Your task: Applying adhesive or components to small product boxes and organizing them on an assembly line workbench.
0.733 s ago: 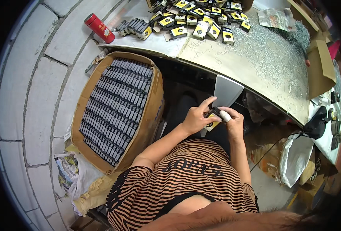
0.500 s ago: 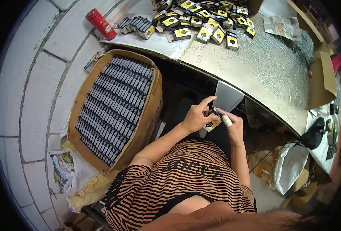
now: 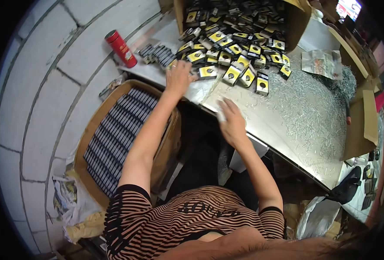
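My left hand [image 3: 179, 80] reaches to the table's left part, at the near end of a row of small boxes [image 3: 162, 55]. Its fingers curl down there, a ring on one of them. A bit of yellow shows beside the fingertips; what they grip, if anything, is hidden. To the right of this hand lies a loose heap of small black, white and yellow boxes [image 3: 242, 60]. Over the table's front edge, my right hand [image 3: 233, 123] stretches out with its fingers apart and nothing in it. A white cover [image 3: 220, 115] wraps one of its digits.
A big carton [image 3: 81, 151] packed with rows of dark small boxes stands at left. A red cylinder flask [image 3: 121, 48] is on the table by the block wall. Thin metal pins [image 3: 305, 112] are strewn across the tabletop. A large tipped carton [image 3: 302, 26] stands behind the heap.
Both hands have parted from in front of my body, where they held a small box. The left went up to the row of boxes, the right to the table edge. The view has shifted.
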Tool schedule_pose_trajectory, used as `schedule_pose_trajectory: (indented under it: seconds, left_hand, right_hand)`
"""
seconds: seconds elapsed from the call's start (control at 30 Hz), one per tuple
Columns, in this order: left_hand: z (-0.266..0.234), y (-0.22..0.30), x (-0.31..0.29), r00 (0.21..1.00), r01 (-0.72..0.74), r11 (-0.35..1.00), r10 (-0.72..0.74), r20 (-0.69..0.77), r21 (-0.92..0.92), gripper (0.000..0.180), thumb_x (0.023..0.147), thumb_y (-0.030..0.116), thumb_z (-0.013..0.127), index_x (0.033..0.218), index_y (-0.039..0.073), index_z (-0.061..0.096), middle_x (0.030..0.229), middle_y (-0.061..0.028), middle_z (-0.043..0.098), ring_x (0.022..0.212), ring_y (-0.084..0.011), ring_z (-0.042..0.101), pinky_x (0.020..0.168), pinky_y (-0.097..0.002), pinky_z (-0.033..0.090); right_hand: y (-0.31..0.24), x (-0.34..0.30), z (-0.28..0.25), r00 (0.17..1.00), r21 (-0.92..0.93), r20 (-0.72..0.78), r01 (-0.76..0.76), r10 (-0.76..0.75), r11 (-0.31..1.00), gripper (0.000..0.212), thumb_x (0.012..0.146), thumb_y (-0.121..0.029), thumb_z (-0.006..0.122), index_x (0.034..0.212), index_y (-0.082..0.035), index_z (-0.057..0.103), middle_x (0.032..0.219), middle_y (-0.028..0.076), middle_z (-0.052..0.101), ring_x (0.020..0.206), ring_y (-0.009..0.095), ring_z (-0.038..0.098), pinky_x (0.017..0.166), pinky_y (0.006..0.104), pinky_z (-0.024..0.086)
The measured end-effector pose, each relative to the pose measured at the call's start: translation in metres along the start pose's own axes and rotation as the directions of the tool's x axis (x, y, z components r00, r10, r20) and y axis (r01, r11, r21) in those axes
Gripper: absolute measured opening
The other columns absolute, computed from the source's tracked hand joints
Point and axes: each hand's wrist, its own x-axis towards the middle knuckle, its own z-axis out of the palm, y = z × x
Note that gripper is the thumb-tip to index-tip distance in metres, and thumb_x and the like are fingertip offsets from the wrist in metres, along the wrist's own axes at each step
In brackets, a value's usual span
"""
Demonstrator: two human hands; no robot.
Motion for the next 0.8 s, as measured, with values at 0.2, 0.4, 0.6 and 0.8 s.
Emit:
schedule_pose_trajectory:
  seconds: [0.2, 0.4, 0.6, 0.8]
  left_hand:
    - [0.058, 0.031, 0.04, 0.805, -0.086, 0.996, 0.048, 0.591, 0.036, 0.053, 0.067, 0.034, 0.082, 0.107, 0.008, 0.058, 0.11, -0.0146, 0.06, 0.092, -0.0354, 0.065, 0.076, -0.0446, 0.053]
    - [0.054, 0.037, 0.066, 0.856, -0.157, 0.981, 0.076, 0.512, 0.118, 0.011, 0.078, 0.006, 0.061, 0.08, 0.007, 0.072, 0.084, -0.0149, 0.07, 0.079, -0.0307, 0.07, 0.068, -0.0418, 0.056]
    - [-0.001, 0.094, 0.028, 0.994, 0.077, 0.28, 0.048, 0.094, -0.957, 0.018, 0.088, 0.01, 0.048, 0.09, -0.002, 0.062, 0.097, -0.0129, 0.061, 0.09, -0.0241, 0.06, 0.077, -0.0349, 0.048]
    - [-0.069, 0.125, -0.144, 0.821, 0.527, -0.299, -0.061, 0.567, -0.795, 0.082, 0.077, -0.001, 0.071, 0.147, -0.001, 0.028, 0.146, -0.0145, 0.04, 0.132, -0.0225, 0.042, 0.11, -0.0332, 0.033]
  right_hand:
    - [0.063, 0.061, 0.038, 0.953, -0.454, 0.204, 0.294, -0.223, 0.841, 0.042, 0.088, -0.026, 0.057, 0.128, -0.011, 0.057, 0.135, 0.013, 0.052, 0.128, 0.04, 0.045, 0.105, 0.0519, 0.035]
    - [0.106, -0.015, -0.061, 0.981, -0.614, 0.186, 0.159, -0.054, 0.773, 0.047, 0.094, -0.032, 0.051, 0.133, -0.006, 0.051, 0.144, 0.011, 0.046, 0.139, 0.034, 0.033, 0.114, 0.0506, 0.026]
    - [0.126, -0.059, -0.101, 0.992, -0.612, 0.044, -0.068, 0.12, 0.788, 0.047, 0.094, -0.021, 0.054, 0.137, -0.005, 0.048, 0.148, 0.014, 0.04, 0.137, 0.036, 0.036, 0.112, 0.0414, 0.032]
    - [0.093, -0.097, -0.141, 0.889, 0.017, -0.237, -0.398, 0.391, 0.917, 0.039, 0.096, -0.019, 0.056, 0.132, -0.003, 0.055, 0.139, 0.019, 0.051, 0.133, 0.031, 0.045, 0.111, 0.0359, 0.034]
